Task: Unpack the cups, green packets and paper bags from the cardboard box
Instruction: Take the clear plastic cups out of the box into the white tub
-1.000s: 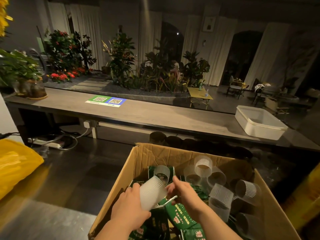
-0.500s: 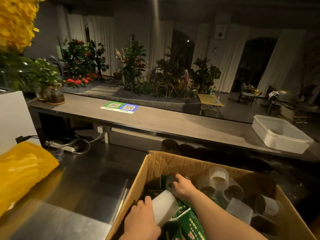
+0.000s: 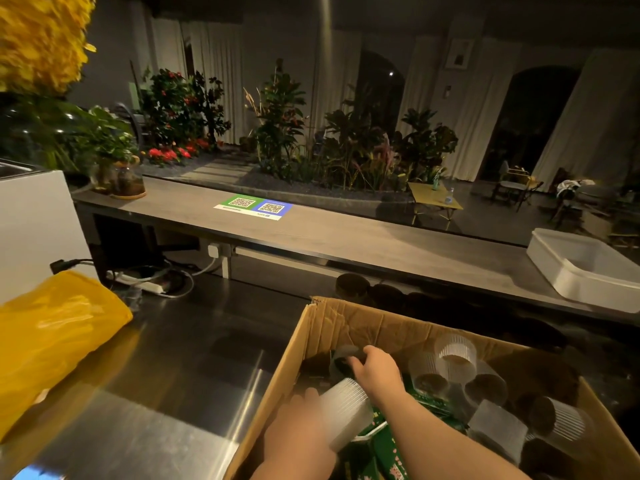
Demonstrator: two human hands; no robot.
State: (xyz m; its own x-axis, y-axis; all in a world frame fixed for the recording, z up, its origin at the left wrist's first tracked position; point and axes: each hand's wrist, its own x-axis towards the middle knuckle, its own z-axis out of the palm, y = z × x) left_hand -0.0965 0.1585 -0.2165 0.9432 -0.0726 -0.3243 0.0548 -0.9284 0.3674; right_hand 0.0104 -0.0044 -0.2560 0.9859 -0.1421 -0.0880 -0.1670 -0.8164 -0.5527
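My left grip is closed round a ribbed cup inside the cardboard box at the worktop's near edge. My right grip curls over a second cup in the box's far left corner. More cups and green packets lie inside. A yellow bag sits at the left edge, with plants beyond.

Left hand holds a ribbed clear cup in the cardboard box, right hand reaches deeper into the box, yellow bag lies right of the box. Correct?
One error: the yellow bag lies left of the cardboard box, not right of it, as the head view shows. The rest is right: the left hand holds the ribbed clear cup in the box, and the right hand reaches deeper into it.
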